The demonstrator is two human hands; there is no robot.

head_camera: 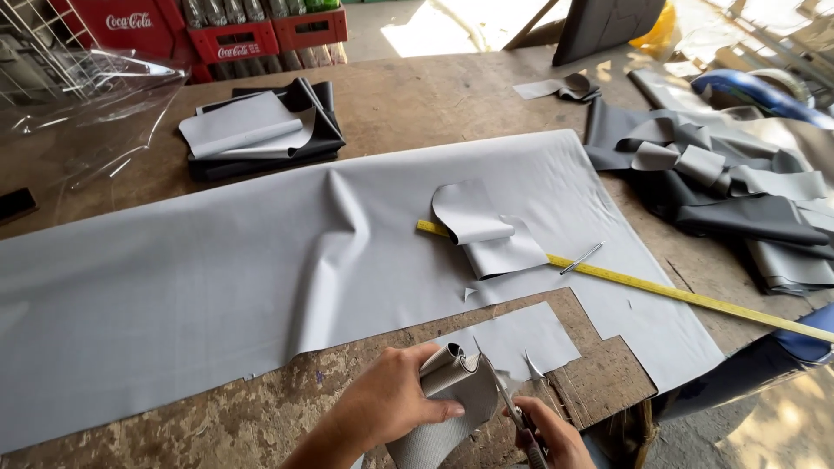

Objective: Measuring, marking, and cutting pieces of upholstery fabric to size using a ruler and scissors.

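At table's near edge, left hand (387, 404) clamps a curled grey vinyl piece (452, 391) — held up off the table so scissors (508, 404), gripped in right hand (552, 439), can cut it.

Worn wooden work surface (261, 417) carrying a large flat sheet of grey vinyl (217, 287) with a stepped notch cut from its near edge. A yellow measuring tape (678, 293) lies diagonally across the sheet, partly under curled grey offcuts (486, 230); a slim metal tool, possibly a pen (580, 258), rests beside it. Folded grey-and-black stack (261, 130) behind; heaped dark scraps (721, 182) at right; red bottle crates (234, 39) beyond.
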